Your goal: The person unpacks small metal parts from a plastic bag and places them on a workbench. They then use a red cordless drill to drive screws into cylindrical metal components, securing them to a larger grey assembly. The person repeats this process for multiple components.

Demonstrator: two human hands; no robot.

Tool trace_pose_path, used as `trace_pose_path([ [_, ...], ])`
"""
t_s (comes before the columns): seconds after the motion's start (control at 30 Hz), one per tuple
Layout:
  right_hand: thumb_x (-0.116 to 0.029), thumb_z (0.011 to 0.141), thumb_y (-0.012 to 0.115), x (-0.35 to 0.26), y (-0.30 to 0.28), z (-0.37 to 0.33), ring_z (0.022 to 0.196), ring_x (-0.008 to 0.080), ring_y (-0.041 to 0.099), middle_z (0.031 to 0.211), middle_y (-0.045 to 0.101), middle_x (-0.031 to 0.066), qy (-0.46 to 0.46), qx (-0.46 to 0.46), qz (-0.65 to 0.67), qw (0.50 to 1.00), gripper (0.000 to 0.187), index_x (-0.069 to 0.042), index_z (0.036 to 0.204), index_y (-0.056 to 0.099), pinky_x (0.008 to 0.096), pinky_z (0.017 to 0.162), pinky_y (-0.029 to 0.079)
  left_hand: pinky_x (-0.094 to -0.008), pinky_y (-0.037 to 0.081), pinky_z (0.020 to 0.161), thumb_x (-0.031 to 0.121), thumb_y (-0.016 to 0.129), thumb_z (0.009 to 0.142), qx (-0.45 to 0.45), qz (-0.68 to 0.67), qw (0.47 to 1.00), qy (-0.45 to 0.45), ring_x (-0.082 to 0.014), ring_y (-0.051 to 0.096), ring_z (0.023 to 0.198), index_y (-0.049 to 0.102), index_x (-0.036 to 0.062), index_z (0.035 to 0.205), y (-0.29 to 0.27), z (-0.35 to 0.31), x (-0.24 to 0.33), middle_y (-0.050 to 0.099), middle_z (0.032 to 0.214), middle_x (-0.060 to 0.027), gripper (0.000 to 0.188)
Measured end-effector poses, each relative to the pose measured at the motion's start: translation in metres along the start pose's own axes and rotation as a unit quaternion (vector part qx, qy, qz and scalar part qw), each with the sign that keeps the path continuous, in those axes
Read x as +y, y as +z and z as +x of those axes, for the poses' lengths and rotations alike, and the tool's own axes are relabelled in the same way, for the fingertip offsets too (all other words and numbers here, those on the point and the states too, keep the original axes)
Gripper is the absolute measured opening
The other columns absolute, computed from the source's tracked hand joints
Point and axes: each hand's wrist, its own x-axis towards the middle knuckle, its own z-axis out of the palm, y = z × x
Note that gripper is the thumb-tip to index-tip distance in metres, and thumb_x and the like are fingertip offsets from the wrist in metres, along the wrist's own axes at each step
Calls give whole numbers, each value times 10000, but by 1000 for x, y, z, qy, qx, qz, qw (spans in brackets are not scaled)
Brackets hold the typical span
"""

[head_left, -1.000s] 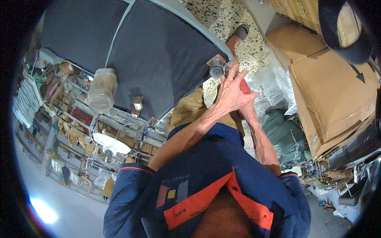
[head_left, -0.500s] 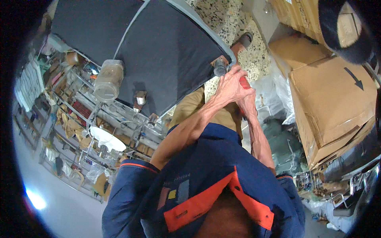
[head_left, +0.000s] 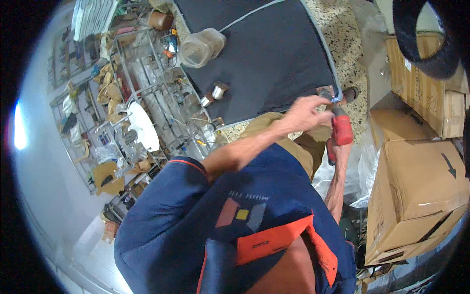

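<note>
My right hand (head_left: 341, 147) is wrapped around the handle of a red cordless drill (head_left: 343, 128). The drill's dark nose points up toward the corner of a black fabric-covered panel (head_left: 264, 63) with grey edging. At that corner sits a short furniture leg (head_left: 323, 94) on a mounting plate, partly covered by my fingers. My left hand (head_left: 306, 113) is curled beside the leg and the drill's nose, its fingers drawn in; whatever they pinch is hidden. Another short metal leg (head_left: 219, 90) stands near the panel's lower left edge.
A clear plastic jar (head_left: 203, 47) lies on the panel's left edge. Metal racks with loose parts and a white round disc (head_left: 143, 126) fill the left side. Cardboard boxes (head_left: 423, 176) are stacked at the right, beside clear plastic wrapping (head_left: 367, 171).
My hands were close together over the drill; now the left sits apart from the right, by the leg. More of the drill shows. The whole view has turned and shifted.
</note>
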Motion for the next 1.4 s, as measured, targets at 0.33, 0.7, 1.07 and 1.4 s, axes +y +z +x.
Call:
trace_pose_path([
  [0.33,-96,892,741,-24,-35,-73,602,70,497,728,561,-24,272,24,200,941,168,-46,1017,641,255,576,427,-485,427,1066,41,648,746,334,370,802,-329,-423,493,1265,553,64,1336,-239,-181,-263,533,1349,-185,599],
  [0.7,-120,906,718,-98,-48,-142,592,81,515,735,570,-11,260,164,250,918,175,-52,1053,650,260,580,447,-465,457,1049,335,814,681,281,264,801,-457,-410,477,1287,680,-21,1169,-268,-187,-296,464,1395,-189,619],
  [1.07,-147,901,730,-123,-37,-168,603,88,531,742,587,-4,214,149,236,936,179,-56,1034,652,271,579,452,-500,421,1081,399,816,633,353,184,901,-175,-417,359,1371,715,-28,1094,-219,-142,-232,300,1515,-202,636],
  [1.4,-172,896,740,-131,-31,-150,613,95,546,748,602,2,175,128,221,951,187,-59,1017,654,281,578,457,-653,408,1032,381,870,583,176,177,950,-186,-459,273,1415,753,46,1128,-230,-83,-225,153,1625,-193,651],
])
